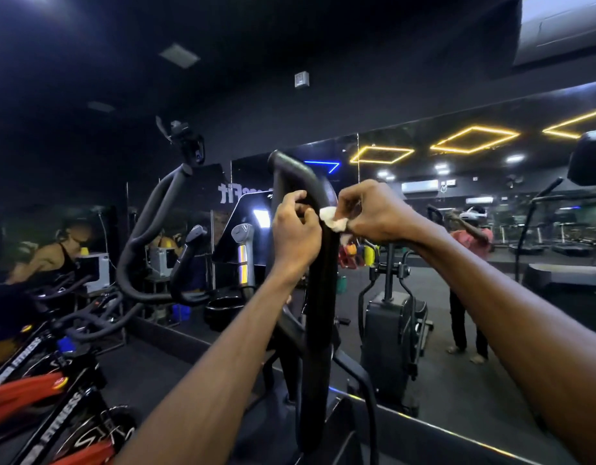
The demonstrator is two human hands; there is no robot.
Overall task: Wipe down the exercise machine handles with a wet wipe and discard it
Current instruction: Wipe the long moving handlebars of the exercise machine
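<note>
**Both hands on the right handle, wipe pinched in right**

My forearms reach up from the frame bottom. My left hand (pixel 294 234) is wrapped shut around the black handle (pixel 318 263) from its left side. My right hand (pixel 373 213) pinches the white wet wipe (pixel 331 221) between fingertips, pressed against the handle's right edge just below the top bend. Handle runs upright, bare above and below my grip. Second handle (pixel 145 229) stands well left, console (pixel 246 226) between. Red-framed bike (pixel 38 394) low left. Mirror wall (pixel 457 229) close behind, floor right of the handle open.
</note>
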